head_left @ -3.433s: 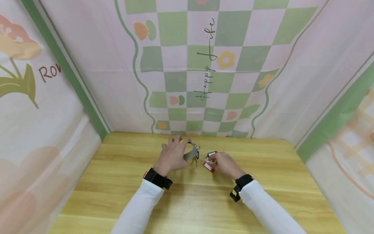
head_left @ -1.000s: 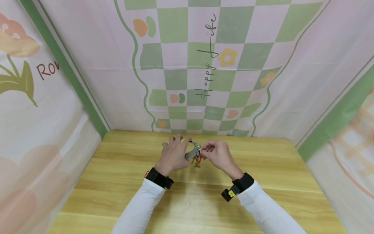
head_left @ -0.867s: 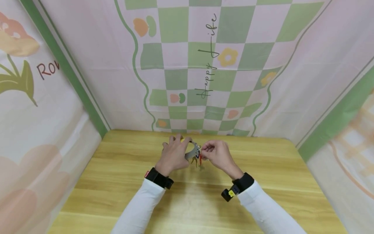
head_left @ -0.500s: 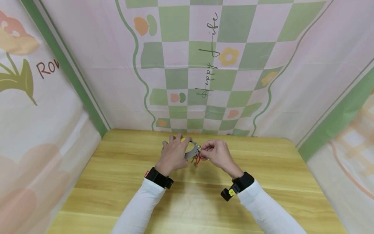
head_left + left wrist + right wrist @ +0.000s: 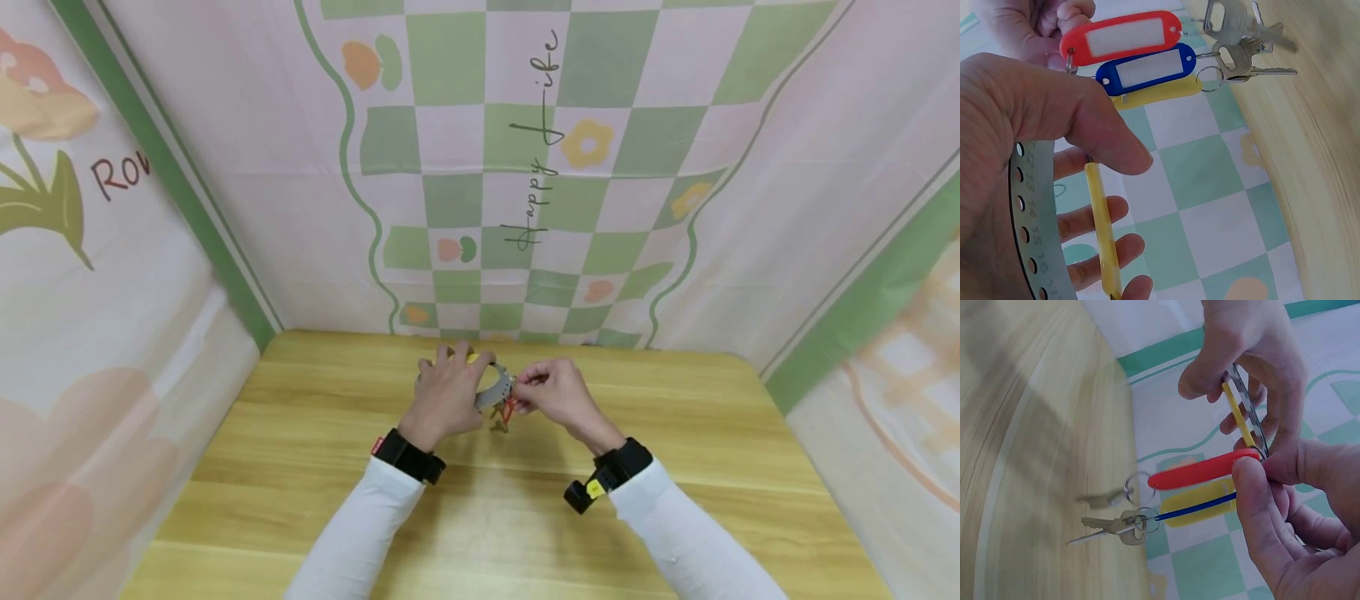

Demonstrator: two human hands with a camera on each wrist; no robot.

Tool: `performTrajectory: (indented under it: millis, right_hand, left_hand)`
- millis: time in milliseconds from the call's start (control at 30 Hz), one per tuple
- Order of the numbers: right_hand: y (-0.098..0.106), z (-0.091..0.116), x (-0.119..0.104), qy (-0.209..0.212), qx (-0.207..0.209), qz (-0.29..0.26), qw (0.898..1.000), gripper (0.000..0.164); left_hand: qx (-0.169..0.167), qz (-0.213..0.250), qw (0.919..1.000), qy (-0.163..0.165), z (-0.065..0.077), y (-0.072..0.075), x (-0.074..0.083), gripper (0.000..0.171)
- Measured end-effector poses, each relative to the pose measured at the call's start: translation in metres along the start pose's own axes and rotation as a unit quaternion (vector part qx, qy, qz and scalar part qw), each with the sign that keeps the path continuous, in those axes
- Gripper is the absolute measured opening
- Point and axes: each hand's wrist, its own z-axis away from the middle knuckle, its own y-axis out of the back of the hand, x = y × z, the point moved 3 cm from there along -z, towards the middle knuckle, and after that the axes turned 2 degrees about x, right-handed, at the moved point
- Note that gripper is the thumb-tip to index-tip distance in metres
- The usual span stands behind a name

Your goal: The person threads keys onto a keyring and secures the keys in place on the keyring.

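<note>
My left hand [image 5: 447, 396] grips a flat grey metal ring [image 5: 495, 390] with numbered holes along its edge. A yellow key tag [image 5: 1102, 231] hangs edge-on from it near the left fingers. At the ring's right side, my right hand [image 5: 558, 390] pinches one end of a red key tag [image 5: 1197, 474] between thumb and forefinger, right at the ring's edge. Below the red tag hang a blue key tag [image 5: 1147, 69] and another yellow tag [image 5: 1160, 95]. Metal keys [image 5: 1129, 531] dangle from the tags on small split rings. The right fingers partly hide the red tag's upper ring.
Both hands are over the far part of a wooden table [image 5: 487, 517]. A patterned cloth backdrop [image 5: 517, 200] rises just behind the table's far edge, with cloth sides left and right.
Over three seconds ago, the right hand and red tag were lower right, apart from the ring; they are now at its edge. In the last second, the red tag has swung slightly; the left hand stays.
</note>
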Motion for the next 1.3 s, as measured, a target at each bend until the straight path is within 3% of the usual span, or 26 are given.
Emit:
performTrajectory:
  millis: [167, 467, 700, 833, 1033, 1100, 1200, 1300]
  right_hand:
    - [-0.002, 0.002, 0.000, 0.046, 0.029, 0.064, 0.996, 0.004]
    - [-0.004, 0.009, 0.002, 0.123, 0.089, 0.143, 0.978, 0.005]
    - [-0.007, 0.011, -0.007, 0.233, 0.114, 0.255, 0.932, 0.007]
    - [-0.010, 0.012, -0.011, 0.282, 0.109, 0.294, 0.907, 0.006]
    - [-0.014, 0.014, -0.011, 0.371, 0.098, 0.345, 0.856, 0.007]
    - [-0.015, 0.014, -0.010, 0.392, 0.094, 0.351, 0.845, 0.009]
    - [-0.014, 0.014, -0.009, 0.397, 0.090, 0.352, 0.843, 0.011]
    - [-0.012, 0.014, -0.008, 0.360, 0.094, 0.335, 0.866, 0.010]
  left_hand:
    - [-0.009, 0.010, 0.9999, 0.008, 0.001, -0.002, 0.001, 0.074]
    - [-0.015, 0.033, 0.9991, 0.024, 0.002, -0.003, 0.001, 0.071]
    - [-0.025, 0.034, 0.9987, 0.029, 0.001, -0.002, 0.001, 0.068]
    - [-0.032, 0.032, 0.9985, 0.030, 0.000, -0.001, 0.001, 0.067]
    - [-0.042, 0.027, 0.9984, 0.028, 0.000, 0.001, 0.002, 0.069]
    - [-0.045, 0.029, 0.9982, 0.029, 0.000, 0.001, 0.002, 0.069]
    - [-0.046, 0.032, 0.9980, 0.030, 0.000, 0.000, 0.001, 0.069]
    - [-0.044, 0.032, 0.9980, 0.031, 0.000, 0.000, 0.001, 0.068]
